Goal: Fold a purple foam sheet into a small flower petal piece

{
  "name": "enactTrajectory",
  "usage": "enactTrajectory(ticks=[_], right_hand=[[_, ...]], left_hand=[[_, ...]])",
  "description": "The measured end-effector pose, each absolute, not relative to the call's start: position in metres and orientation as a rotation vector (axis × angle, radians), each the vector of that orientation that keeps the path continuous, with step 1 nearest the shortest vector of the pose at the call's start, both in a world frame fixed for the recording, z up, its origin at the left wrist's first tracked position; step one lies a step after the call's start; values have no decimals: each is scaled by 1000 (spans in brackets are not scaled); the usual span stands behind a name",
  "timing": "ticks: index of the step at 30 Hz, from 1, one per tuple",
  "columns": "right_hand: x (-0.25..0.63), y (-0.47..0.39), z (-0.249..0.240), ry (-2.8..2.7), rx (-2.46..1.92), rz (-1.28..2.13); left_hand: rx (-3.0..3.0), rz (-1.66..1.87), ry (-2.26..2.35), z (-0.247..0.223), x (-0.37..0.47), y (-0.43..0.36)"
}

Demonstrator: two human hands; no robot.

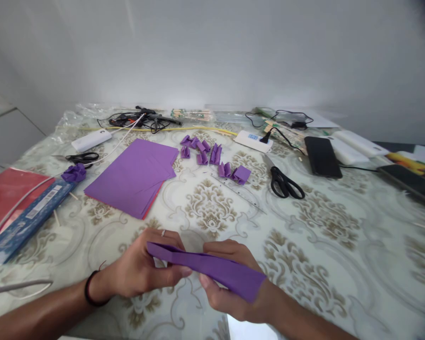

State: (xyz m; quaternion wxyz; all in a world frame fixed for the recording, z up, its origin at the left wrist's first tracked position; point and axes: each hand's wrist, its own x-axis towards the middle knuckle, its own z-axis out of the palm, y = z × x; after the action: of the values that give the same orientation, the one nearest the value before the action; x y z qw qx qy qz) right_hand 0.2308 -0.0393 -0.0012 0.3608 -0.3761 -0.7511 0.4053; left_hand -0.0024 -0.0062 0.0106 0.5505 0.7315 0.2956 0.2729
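Observation:
A folded strip of purple paper point(230, 274) slants across the front of the table, held between both hands. My left hand point(147, 264), with a ring and a dark wristband, is closed on its left part, the thumb along the lower edge. Closed too is my right hand point(233, 283), pinching the strip near its middle, with the thumb below and the fingers behind. Beyond the hands lies a stack of purple paper sheets point(131, 174) with a red edge showing underneath. Several small folded purple paper pieces point(202, 153) sit at the table's middle.
Black-handled scissors point(285, 184) lie right of the folded pieces; another pair of scissors point(81, 158) is at the left. A thin ruler point(239, 192) lies mid-table. A power strip point(253, 140), phone point(322, 157), cable bundle point(141, 119), crumpled purple paper point(74, 173) and red packet point(16, 193) surround.

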Motion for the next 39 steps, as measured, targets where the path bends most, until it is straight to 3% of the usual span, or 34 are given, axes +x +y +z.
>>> enactTrajectory(ticks=[7,20,39], right_hand=[[231,-34,16,-1776,-920,1170],[243,-25,12,-1728,-878,877],[247,-25,-7,-1359,-967,1342]], left_hand=[[1592,658,775,14,-5,-3],[1400,782,922,21,-4,2],[1457,842,1055,14,-5,4]])
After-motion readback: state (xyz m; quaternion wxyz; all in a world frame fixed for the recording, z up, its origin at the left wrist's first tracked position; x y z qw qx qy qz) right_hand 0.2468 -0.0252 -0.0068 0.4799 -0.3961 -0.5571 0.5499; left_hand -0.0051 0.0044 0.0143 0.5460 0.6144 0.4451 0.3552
